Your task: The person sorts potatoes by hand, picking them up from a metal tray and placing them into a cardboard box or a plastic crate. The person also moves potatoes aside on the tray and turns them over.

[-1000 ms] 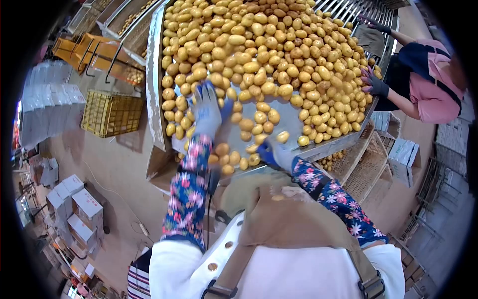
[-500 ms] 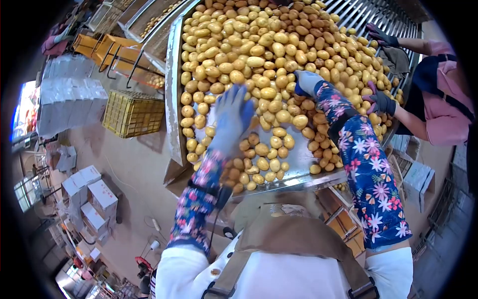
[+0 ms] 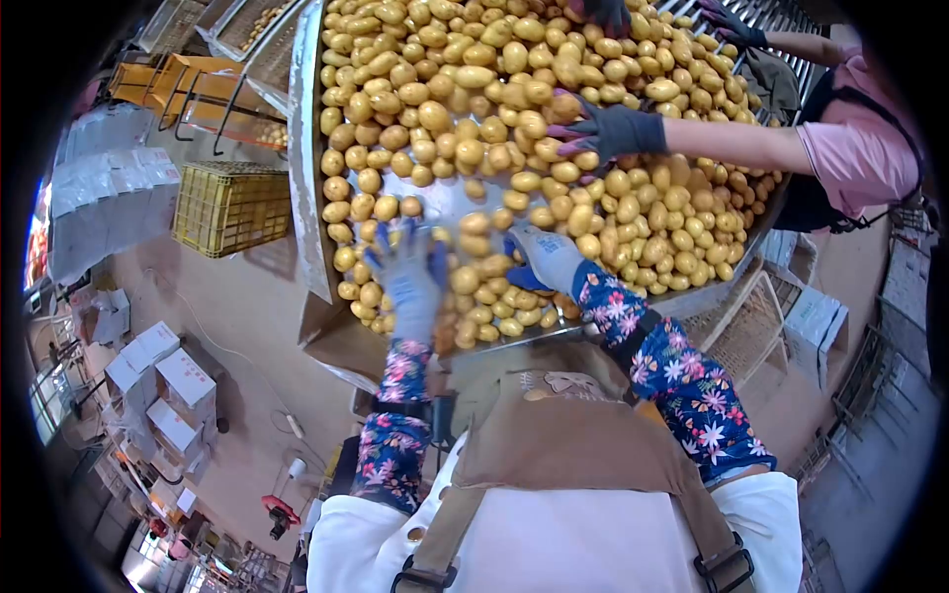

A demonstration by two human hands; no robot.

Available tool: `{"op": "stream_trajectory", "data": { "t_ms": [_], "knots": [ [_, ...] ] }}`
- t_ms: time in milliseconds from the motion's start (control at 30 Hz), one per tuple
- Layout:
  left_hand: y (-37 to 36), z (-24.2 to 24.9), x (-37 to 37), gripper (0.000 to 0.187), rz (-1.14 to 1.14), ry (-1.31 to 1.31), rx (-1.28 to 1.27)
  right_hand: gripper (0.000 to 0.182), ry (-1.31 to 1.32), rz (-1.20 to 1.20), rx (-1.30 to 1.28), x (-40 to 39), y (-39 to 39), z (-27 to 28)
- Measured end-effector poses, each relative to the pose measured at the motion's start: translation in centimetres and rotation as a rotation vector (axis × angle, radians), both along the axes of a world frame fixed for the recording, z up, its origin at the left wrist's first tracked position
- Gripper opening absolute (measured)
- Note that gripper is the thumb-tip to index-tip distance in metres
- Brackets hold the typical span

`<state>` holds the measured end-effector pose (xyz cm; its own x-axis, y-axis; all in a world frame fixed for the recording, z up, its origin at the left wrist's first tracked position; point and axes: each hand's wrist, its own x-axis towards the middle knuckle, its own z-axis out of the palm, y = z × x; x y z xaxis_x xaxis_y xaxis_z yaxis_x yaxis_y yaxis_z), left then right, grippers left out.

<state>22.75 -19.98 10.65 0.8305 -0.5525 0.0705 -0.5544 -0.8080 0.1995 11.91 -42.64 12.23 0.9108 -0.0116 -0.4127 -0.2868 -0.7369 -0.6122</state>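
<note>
Many yellow-brown potatoes (image 3: 652,222) are heaped on a metal sorting table (image 3: 307,148). My left hand (image 3: 408,280), in a grey and blue glove, lies over potatoes near the table's left front part, fingers spread. Beside the potatoes at the front middle, my right hand (image 3: 544,259) wears the same kind of glove; its fingers are apart and touch the pile's near side. Neither hand grips a potato that I can see. A bare patch of metal shows just beyond my hands.
A co-worker's dark-gloved hand (image 3: 618,133) reaches across the pile from the right; other dark gloves are at the top. A yellow crate (image 3: 232,210) and white boxes (image 3: 186,381) stand on the floor at the left. Metal rollers (image 3: 781,15) lie at the upper right.
Both my hands have moved nearer my body, and potatoes have shifted with them toward the front edge. The co-worker's hand has reached left over the pile. The view has shifted too.
</note>
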Motion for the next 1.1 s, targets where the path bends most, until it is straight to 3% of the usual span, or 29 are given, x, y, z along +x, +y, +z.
{"op": "stream_trajectory", "data": {
  "t_ms": [33, 100, 133, 167, 233, 300, 333, 367, 433, 533, 567, 700, 767, 800, 833, 900, 933, 967, 1033, 1067, 1100],
  "knots": [
    [1.8, -0.3, -0.1, 0.04, 0.061, -0.048, -0.05, 0.039, -0.138, -0.083, 0.107, -1.4, 0.6, 0.3],
    [4.9, -0.8, 0.1, 0.04, 0.108, -0.053, -0.111, 0.038, 0.068, -0.405, 0.493, -3.0, 1.0, 2.5],
    [6.0, -1.0, 0.1, 0.039, 0.139, 0.018, -0.17, 0.038, 0.343, -0.67, 0.784, -4.3, 0.5, 4.7],
    [6.6, -0.9, 0.2, 0.039, 0.149, -0.003, -0.128, 0.035, 0.326, -0.862, 0.987, -6.4, 0.3, 4.1],
    [5.8, 0.2, 0.2, 0.039, 0.156, -0.149, -0.027, 0.035, 0.101, -0.886, 1.182, -10.5, -0.8, 4.3],
    [3.5, 2.4, 0.9, 0.036, -0.034, -0.016, -0.217, 0.035, 0.065, -1.19, 1.046, -12.0, -0.3, 6.3],
    [2.7, 1.7, 0.7, 0.034, -0.163, 0.105, -0.351, 0.033, 0.071, -1.207, 1.157, -13.3, -1.0, 5.9],
    [0.6, 1.8, 0.8, 0.035, -0.186, 0.31, -0.284, 0.034, 0.113, -1.221, 1.244, -14.6, -1.5, 4.9],
    [-2.0, 0.8, 0.6, 0.044, -0.246, 0.179, -0.035, 0.039, 0.086, -1.194, 1.142, -14.9, -1.1, 5.4],
    [-4.7, -1.1, 2.3, 0.039, -0.175, 0.178, -0.006, 0.04, 0.11, -1.114, 1.072, -13.8, 0.8, 5.1],
    [-5.8, -0.2, 2.8, 0.037, -0.157, 0.192, 0.038, 0.037, 0.124, -1.133, 1.202, -13.2, 1.4, 5.5],
    [-5.0, -0.3, 6.4, 0.027, -0.114, 0.399, -0.457, 0.041, 0.082, -0.953, 1.229, -12.2, 1.9, 6.0],
    [-3.9, 1.7, 5.9, 0.03, 0.292, 0.863, -1.015, 0.039, 0.071, -0.766, 1.172, -12.2, 1.9, 6.1],
    [-3.3, 3.3, 5.3, 0.032, 0.27, 0.848, -1.026, 0.047, -0.313, -0.269, 0.575, -12.3, 1.6, 5.0],
    [-2.8, 4.9, 4.7, 0.035, 0.248, 0.832, -1.042, 0.047, -0.314, -0.271, 0.58, -11.9, 1.5, 5.0],
    [-3.1, 9.4, 1.5, 0.038, 0.019, 0.872, -0.716, 0.056, 0.277, -0.823, 1.927, -10.5, 1.5, 5.7],
    [-2.6, 9.8, -0.7, 0.039, -0.236, 0.793, -0.601, 0.061, 0.25, -0.824, 1.892, -9.7, 2.0, 6.1],
    [-2.7, 9.2, -2.3, 0.036, -0.311, 0.829, -0.67, 0.061, 0.252, -0.821, 1.898, -9.3, 2.1, 6.3],
    [-2.1, 8.1, -1.5, 0.039, -0.202, 0.752, -0.605, 0.055, 0.19, -0.709, 1.787, -8.5, 2.0, 6.2],
    [-1.2, 5.8, -0.2, 0.042, -0.253, 0.473, -0.402, 0.048, -0.021, -0.546, 1.388, -9.3, 2.4, 4.4],
    [0.1, 3.0, 1.0, 0.044, -0.297, 0.192, -0.205, 0.048, -0.028, -0.553, 1.386, -9.5, 2.0, 3.8]
  ]
}}
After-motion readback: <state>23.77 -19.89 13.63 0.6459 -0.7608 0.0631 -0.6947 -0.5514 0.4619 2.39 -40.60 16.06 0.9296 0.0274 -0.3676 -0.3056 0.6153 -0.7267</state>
